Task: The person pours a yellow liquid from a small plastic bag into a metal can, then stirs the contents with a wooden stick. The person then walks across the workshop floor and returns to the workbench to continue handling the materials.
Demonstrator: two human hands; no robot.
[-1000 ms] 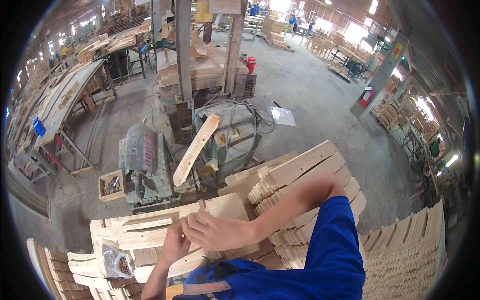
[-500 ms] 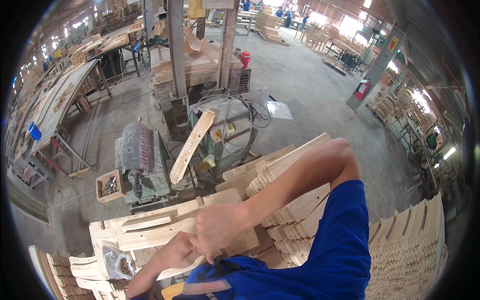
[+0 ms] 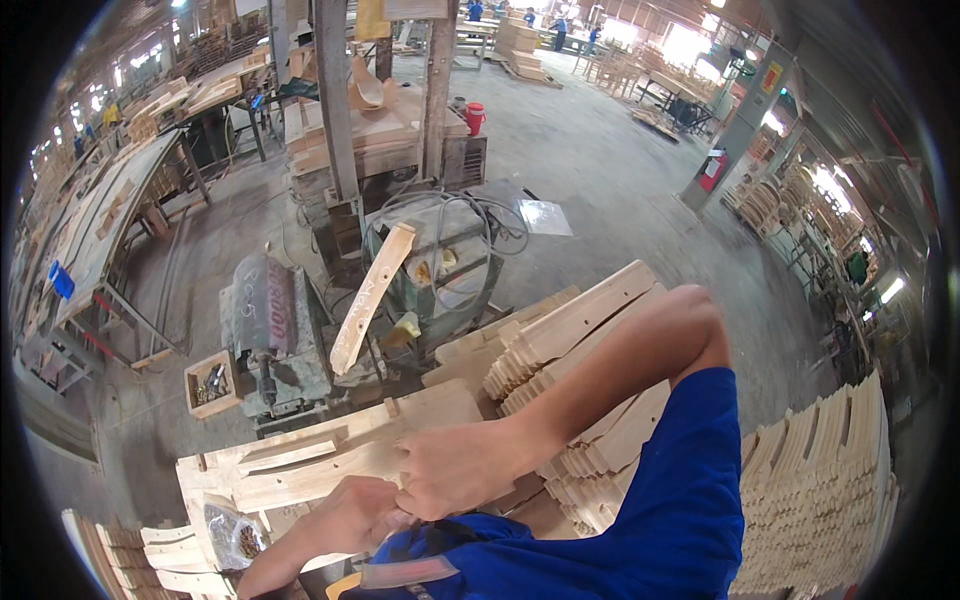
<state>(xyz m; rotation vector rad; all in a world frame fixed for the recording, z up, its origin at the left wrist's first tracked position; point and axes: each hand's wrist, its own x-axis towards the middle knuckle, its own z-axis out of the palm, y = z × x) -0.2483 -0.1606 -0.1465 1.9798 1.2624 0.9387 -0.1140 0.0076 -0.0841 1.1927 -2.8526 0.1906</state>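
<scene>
My left hand [image 3: 345, 520] and my right hand [image 3: 455, 472] meet close to my blue shirt, over the near edge of a wooden board. Both have their fingers curled. Whatever sits between them, if anything, is hidden by the knuckles. Under and beyond the hands lies the light wooden board [image 3: 425, 405], with a curved slat [image 3: 350, 487] and a narrow strip [image 3: 290, 457] on it. Beside my left wrist rests a clear plastic bag [image 3: 222, 520] of small brownish pieces, too small to name.
Stacked wooden slats [image 3: 590, 455] stand under my right forearm, with a larger stack [image 3: 815, 490] farther right. Beyond the board are a grey machine [image 3: 275, 320], a small wooden box [image 3: 212, 385] of metal bits, and a propped slat [image 3: 372, 300]. Cables [image 3: 480, 220] coil behind.
The view has shifted slightly. My right hand has turned and lowered a little, its fingers now curled in a fist against my left fingers.
</scene>
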